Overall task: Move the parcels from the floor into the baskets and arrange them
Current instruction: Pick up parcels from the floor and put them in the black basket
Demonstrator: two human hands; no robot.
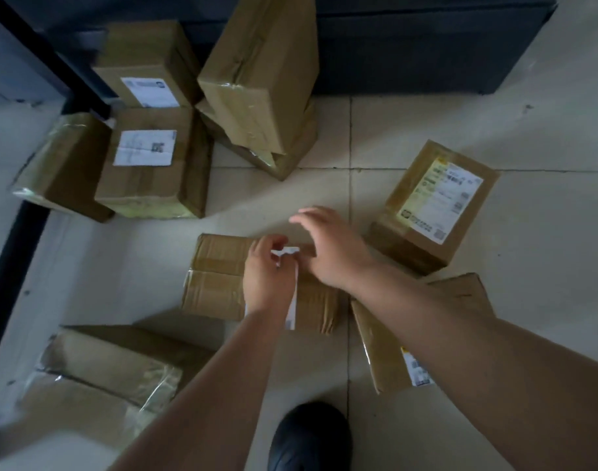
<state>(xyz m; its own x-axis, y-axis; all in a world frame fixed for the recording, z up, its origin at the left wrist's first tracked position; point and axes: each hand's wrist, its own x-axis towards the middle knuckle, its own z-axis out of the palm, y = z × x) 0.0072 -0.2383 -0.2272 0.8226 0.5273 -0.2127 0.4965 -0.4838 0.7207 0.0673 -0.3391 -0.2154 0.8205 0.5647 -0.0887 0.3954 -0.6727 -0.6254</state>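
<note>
In the head view, a flat brown cardboard parcel with strips of clear tape [219, 277] is seen lying on the pale tiled floor [392, 137], near the middle of the visible floor and just ahead of a dark shoe [309, 436]. A loose white paper label [290, 283] on its top could be torn or peeled further if it is pulled instead of the box, and the parcel would then be left on the floor. A grip taken only on the label would likely fail under the parcel's weight. A brown cardboard parcel with a yellow-edged shipping label [436, 205] lies just beside on the right, and another brown parcel [392, 345] is partly hidden under the right forearm; either could be knocked if the flat one is swung out carelessly. No basket is seen.

The left hand [267, 277] is curled, and the white label appears to be pinched between its fingertips at the parcel's top face. The right hand [328, 246] is held apart, fingers loosely spread and slightly bent over the parcel's far right part; whether the cardboard is touched cannot be told, and nothing is gripped by it.

Further taped brown cardboard parcels [148, 164] are stacked toward the far left of the floor.
</note>
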